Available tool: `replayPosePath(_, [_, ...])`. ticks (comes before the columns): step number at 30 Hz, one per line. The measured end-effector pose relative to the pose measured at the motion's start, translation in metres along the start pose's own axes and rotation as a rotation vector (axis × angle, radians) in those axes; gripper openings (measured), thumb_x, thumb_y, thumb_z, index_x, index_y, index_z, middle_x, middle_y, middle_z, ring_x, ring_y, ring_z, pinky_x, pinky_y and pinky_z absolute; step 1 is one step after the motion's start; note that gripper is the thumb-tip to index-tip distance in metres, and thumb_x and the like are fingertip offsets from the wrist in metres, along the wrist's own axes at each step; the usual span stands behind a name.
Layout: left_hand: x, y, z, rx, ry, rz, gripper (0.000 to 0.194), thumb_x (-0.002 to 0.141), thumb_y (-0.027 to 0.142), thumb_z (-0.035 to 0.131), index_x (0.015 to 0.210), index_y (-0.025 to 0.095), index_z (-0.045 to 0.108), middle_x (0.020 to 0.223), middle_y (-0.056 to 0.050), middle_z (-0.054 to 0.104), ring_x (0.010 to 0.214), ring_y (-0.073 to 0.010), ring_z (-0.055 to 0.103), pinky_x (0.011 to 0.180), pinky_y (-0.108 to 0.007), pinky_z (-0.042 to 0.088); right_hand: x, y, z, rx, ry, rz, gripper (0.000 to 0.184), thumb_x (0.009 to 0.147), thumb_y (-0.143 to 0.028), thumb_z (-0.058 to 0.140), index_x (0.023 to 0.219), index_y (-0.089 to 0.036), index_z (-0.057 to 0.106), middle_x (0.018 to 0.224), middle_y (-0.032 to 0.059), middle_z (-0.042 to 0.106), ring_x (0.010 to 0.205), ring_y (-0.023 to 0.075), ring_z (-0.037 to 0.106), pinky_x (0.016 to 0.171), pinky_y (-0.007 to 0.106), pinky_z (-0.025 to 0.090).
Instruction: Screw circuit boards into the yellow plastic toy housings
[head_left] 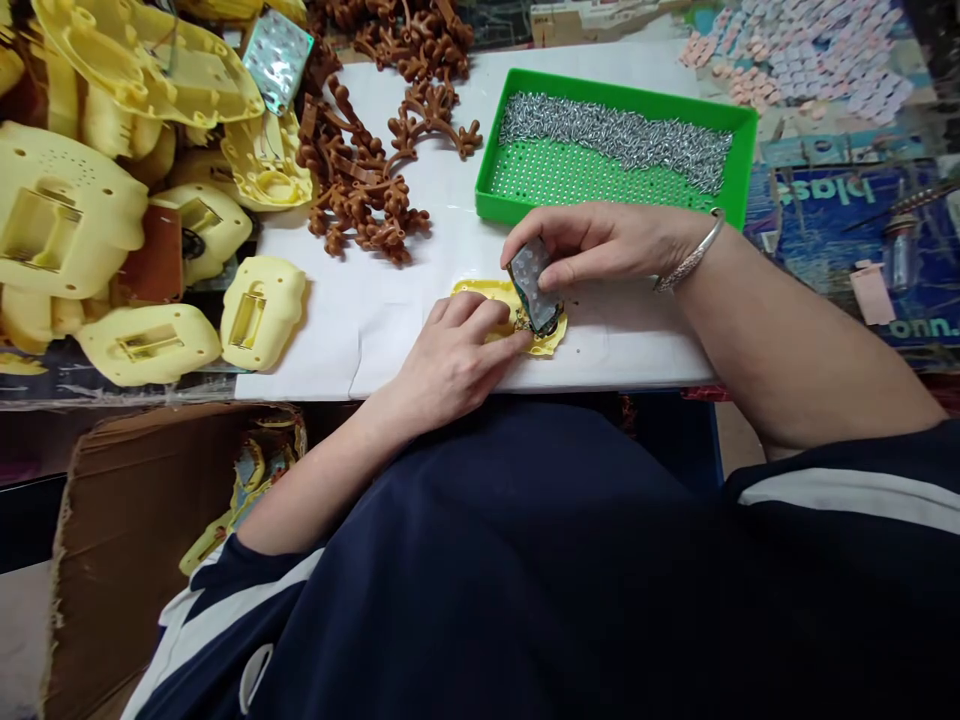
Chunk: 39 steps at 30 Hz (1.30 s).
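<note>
1. Nearest, the left hand (454, 365) lies with bent fingers on a small yellow shell (480, 288) near the front edge of the bench (150, 397); whether it grips or only steadies, I cannot tell. If it pressed unevenly, the shell could slide or tip.
2. Just beyond, the right hand (607, 243) pinches a grey-patched board (534, 280) between thumb and fingers, tilted up over the shell's right part. Twisting or pulling the board could strain any wire or joint in the dark clutter below it; a loose pinch could let it drop.
3. The shell is thin, moulded plastic with a wavy rim; the board is flat, with mottled patches. Beneath lies smooth, creased white paper (420, 230).
4. To the left, glossy yellow housings (266, 310) have rounded outlines and rectangular recesses.
5. Farther out, knobbly brown branching pieces (364, 190) lie tangled.
6. Beside them, a green perforated tray (562, 185) holds shiny little metal pieces (637, 138).
7. At far right, small, flat pale pieces (832, 50) are scattered.
</note>
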<state>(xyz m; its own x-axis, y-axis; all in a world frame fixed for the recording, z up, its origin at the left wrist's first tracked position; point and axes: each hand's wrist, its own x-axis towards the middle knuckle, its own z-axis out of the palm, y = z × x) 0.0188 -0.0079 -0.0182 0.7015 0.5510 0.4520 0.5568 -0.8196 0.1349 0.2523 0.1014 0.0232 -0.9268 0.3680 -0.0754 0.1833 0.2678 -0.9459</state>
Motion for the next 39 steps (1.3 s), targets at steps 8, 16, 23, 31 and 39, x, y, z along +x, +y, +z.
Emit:
replayPosePath(8, [-0.001,0.000,-0.001,0.069,-0.019,0.031,0.027,0.100,0.020,0.049,0.121,0.022,0.066,0.109,-0.011,0.062,0.100,-0.0253,0.052,0.083,-0.039,0.045,-0.001,0.004,0.000,0.044,0.034,0.035,0.042,0.097,-0.035,0.059,0.133,-0.014,0.051,0.117,0.0043,0.071,0.106,0.0131,0.062,0.090,0.023,0.048])
replayPosePath(16, [-0.001,0.000,0.000,0.040,-0.015,0.015,0.027,0.102,0.022,0.047,0.120,0.022,0.067,0.109,-0.012,0.063,0.101,-0.0256,0.052,0.083,-0.039,0.046,0.001,0.003,-0.001,0.112,-0.005,-0.008,0.036,0.097,-0.026,0.060,0.129,-0.014,0.050,0.118,0.0023,0.069,0.109,0.0115,0.061,0.094,0.021,0.047])
replayPosePath(23, [-0.002,0.000,0.001,0.010,-0.022,-0.007,0.028,0.102,0.022,0.046,0.121,0.023,0.067,0.110,-0.012,0.063,0.103,-0.0258,0.052,0.086,-0.040,0.045,0.001,0.003,-0.002,0.071,-0.021,-0.008,0.035,0.101,-0.027,0.055,0.132,-0.012,0.050,0.120,0.0045,0.069,0.111,0.0120,0.061,0.097,0.023,0.047])
replayPosePath(31, [-0.001,0.001,0.001,0.007,-0.012,-0.013,0.029,0.102,0.022,0.046,0.119,0.023,0.069,0.110,-0.013,0.063,0.102,-0.0269,0.052,0.085,-0.041,0.045,0.005,-0.008,-0.004,0.047,-0.049,-0.009,0.040,0.096,-0.034,0.063,0.128,-0.012,0.055,0.107,0.0029,0.071,0.105,0.0131,0.062,0.092,0.021,0.048])
replayPosePath(39, [-0.001,0.001,-0.001,-0.015,-0.042,-0.021,0.028,0.103,0.024,0.046,0.118,0.023,0.070,0.113,-0.014,0.063,0.104,-0.0273,0.052,0.084,-0.041,0.044,0.014,-0.010,-0.009,0.025,-0.131,0.063,0.047,0.094,-0.046,0.067,0.128,-0.016,0.058,0.105,0.0059,0.072,0.105,0.0169,0.064,0.088,0.023,0.050])
